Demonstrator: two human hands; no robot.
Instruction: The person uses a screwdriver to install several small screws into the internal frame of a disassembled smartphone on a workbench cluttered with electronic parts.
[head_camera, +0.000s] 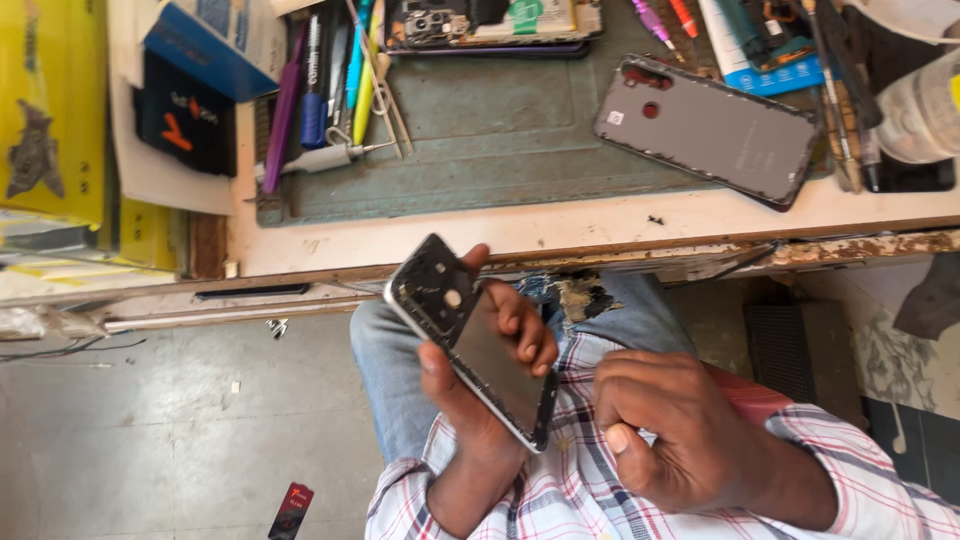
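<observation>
Your right hand sits closest, low in view over your plaid shirt, fingers curled in loosely toward the palm with the thumb laid across them; whether anything is pinched inside that curl, you cannot tell from here. Just beside it, your left hand has hold of the opened phone, held tilted over your lap in front of the bench edge. Your thumb presses along the near long edge, your fingers wrap over the far edge onto the dark inner face, and one fingertip reaches up by the top corner. That grip is closed firmly around the frame, not wide. The phone's upper end shows bare, speckled internals with a small pale round spot.

Up on the workbench, well apart from both hands, a grey back cover lies flat on the green mat. Pens and tweezers crowd the mat's left side, near a blue box.
</observation>
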